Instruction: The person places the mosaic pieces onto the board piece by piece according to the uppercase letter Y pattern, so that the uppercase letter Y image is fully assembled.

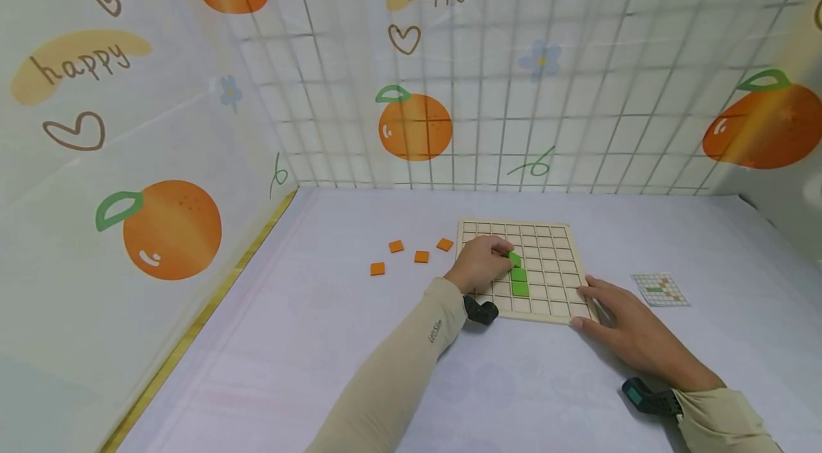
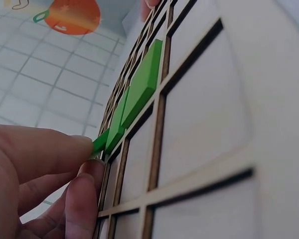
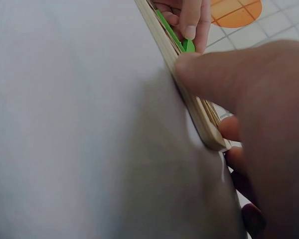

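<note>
Sitting on the white table (image 1: pixel 334 339), the wooden grid board (image 1: pixel 552 296) lies flat in front of me, with its far edge toward the wall with printed oranges (image 1: pixel 414 126). My right hand (image 1: pixel 632 335) rests open at the near right corner of the board, the fingers quite straight and touching its edge, and it holds nothing. My left hand (image 1: pixel 483 264) is over the left part of the board, with thumb and fingertips (image 2: pixel 74 147) curled to pinch a small green tile (image 2: pixel 100 142). This tile is tilted, one edge lifted, just beside two green tiles (image 1: pixel 519 282) that already lie flat in a column of squares. Four orange tiles (image 1: pixel 420 257) lie loose on the table left of the board. A small pattern card (image 1: pixel 660 289) lies to the right, near my right hand.
</note>
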A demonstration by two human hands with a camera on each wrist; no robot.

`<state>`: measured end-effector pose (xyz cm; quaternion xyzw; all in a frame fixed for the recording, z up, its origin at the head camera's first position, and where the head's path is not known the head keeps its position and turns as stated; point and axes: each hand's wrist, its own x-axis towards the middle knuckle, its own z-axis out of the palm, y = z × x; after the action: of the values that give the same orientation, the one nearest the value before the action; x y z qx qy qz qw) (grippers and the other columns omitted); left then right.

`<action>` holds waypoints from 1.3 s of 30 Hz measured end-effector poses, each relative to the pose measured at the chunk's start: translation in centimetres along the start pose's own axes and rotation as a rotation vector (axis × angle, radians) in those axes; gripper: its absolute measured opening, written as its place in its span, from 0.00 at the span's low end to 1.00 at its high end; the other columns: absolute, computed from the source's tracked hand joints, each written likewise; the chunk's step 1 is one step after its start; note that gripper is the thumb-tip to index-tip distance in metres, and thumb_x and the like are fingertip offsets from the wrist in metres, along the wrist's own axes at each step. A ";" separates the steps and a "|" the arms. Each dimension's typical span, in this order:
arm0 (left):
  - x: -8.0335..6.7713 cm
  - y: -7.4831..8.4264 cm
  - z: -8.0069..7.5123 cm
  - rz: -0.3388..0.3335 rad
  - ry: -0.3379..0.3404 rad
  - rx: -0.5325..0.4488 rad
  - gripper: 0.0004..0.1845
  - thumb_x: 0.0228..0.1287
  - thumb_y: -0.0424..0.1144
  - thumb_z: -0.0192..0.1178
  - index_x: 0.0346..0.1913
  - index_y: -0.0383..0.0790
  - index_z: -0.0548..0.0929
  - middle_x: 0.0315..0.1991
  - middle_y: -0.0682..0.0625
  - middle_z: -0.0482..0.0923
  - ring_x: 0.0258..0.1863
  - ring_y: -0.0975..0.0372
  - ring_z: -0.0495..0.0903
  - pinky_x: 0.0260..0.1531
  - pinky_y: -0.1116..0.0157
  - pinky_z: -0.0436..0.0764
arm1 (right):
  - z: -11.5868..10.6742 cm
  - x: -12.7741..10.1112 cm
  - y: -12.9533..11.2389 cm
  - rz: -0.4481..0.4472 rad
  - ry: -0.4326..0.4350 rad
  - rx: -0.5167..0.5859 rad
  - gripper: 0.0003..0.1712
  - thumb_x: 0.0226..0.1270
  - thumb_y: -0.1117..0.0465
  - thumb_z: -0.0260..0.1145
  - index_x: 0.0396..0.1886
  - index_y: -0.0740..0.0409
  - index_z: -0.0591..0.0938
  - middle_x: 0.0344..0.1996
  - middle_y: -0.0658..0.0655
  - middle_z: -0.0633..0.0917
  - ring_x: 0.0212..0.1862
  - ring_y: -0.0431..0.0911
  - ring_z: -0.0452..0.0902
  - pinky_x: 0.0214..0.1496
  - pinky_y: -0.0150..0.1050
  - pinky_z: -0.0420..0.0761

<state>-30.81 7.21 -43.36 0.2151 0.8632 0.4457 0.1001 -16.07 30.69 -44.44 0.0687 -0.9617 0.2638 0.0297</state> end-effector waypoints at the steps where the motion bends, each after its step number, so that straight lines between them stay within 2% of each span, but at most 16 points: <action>1: 0.0 0.0 0.0 0.001 -0.002 0.001 0.15 0.57 0.43 0.63 0.49 0.50 0.82 0.38 0.63 0.77 0.37 0.70 0.75 0.42 0.68 0.73 | 0.0 0.0 0.0 0.000 0.001 -0.001 0.46 0.56 0.33 0.60 0.64 0.62 0.68 0.68 0.64 0.59 0.67 0.64 0.50 0.60 0.63 0.54; 9: 0.1 -0.2 0.0 0.018 -0.003 0.020 0.15 0.60 0.43 0.60 0.51 0.51 0.82 0.39 0.64 0.77 0.38 0.71 0.74 0.42 0.68 0.74 | 0.0 -0.1 -0.1 0.011 -0.005 0.006 0.46 0.56 0.33 0.60 0.64 0.61 0.68 0.68 0.64 0.58 0.67 0.64 0.50 0.60 0.63 0.54; 17: -0.3 0.3 0.1 0.040 0.015 0.036 0.14 0.62 0.43 0.58 0.50 0.51 0.82 0.39 0.65 0.76 0.39 0.71 0.74 0.41 0.69 0.74 | -0.1 0.0 -0.1 0.009 -0.006 -0.008 0.46 0.56 0.32 0.59 0.64 0.61 0.68 0.68 0.65 0.58 0.66 0.65 0.50 0.60 0.63 0.54; 29: -0.3 0.5 0.2 0.009 0.033 0.057 0.13 0.59 0.40 0.61 0.47 0.49 0.83 0.39 0.61 0.78 0.37 0.70 0.74 0.40 0.69 0.74 | 0.0 -0.1 -0.2 0.019 -0.007 -0.008 0.47 0.56 0.32 0.59 0.65 0.61 0.67 0.69 0.64 0.58 0.67 0.65 0.50 0.60 0.64 0.53; 39: 0.2 0.5 0.5 -0.003 0.059 0.105 0.09 0.58 0.41 0.63 0.43 0.50 0.85 0.36 0.64 0.77 0.36 0.70 0.74 0.39 0.70 0.73 | 0.0 0.0 -0.2 0.010 -0.002 -0.009 0.46 0.56 0.33 0.59 0.64 0.61 0.67 0.68 0.65 0.58 0.67 0.65 0.50 0.60 0.63 0.54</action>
<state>-30.73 7.90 -43.23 0.2056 0.8881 0.4060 0.0640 -16.00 30.51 -44.29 0.0638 -0.9632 0.2596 0.0276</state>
